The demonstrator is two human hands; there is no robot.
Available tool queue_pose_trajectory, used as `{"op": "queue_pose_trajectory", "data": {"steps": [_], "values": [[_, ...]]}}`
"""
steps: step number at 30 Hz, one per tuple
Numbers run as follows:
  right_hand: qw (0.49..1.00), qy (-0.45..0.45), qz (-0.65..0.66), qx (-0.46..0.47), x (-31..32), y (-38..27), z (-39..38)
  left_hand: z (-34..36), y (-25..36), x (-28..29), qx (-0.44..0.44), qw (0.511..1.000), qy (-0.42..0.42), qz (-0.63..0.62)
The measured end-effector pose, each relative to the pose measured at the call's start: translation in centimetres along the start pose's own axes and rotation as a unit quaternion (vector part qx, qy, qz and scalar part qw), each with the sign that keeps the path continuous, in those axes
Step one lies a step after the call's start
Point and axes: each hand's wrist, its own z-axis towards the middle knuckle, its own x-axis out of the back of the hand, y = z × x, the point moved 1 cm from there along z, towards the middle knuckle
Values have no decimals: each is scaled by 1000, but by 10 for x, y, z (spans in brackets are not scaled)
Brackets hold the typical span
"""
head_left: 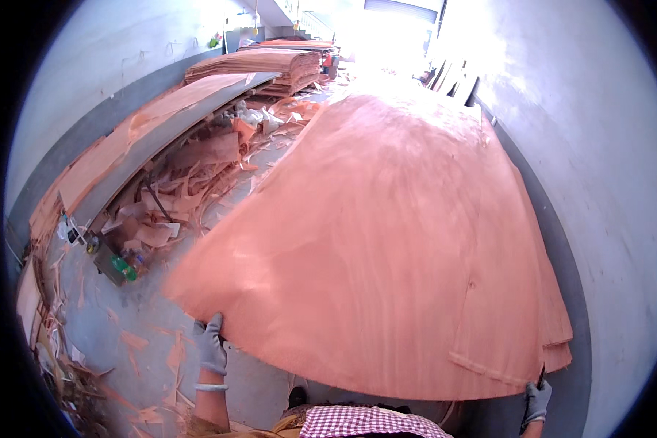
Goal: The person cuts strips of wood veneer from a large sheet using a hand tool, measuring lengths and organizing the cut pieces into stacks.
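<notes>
A wide reddish wood veneer sheet point(358, 248) stretches out before me, its near edge curving between my two hands. At the sheet's near left corner, my gloved left hand point(212, 346) is closed on the edge, thumb along the rim. My gloved right hand point(538, 400) is at the near right corner, closed round a thin dark tool point(541, 377) whose tip points up; its kind is too small to make out. Whether those fingers also pinch the veneer is hidden. Along the right side a narrower veneer strip point(500, 321) overlaps the sheet.
To the left runs a long bench point(146, 157) with veneer on it, and torn veneer scraps point(182, 182) heap below. A green bottle point(124, 269) stands near its front end. Stacked veneer point(270, 67) lies farther back. A wall point(606, 182) borders the right side.
</notes>
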Motion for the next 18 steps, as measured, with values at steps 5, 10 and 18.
{"op": "queue_pose_trajectory", "data": {"steps": [5,10,18], "values": [[997,13,-48,51,-2,17,15,20,-10,1,21,999,-42,7],[997,-37,37,-60,-68,-93,41,99,-53,-16,-33,999,-14,12],[997,-35,52,-39,-83,-73,97,89,-76,-44,77,997,-9,24]]}}
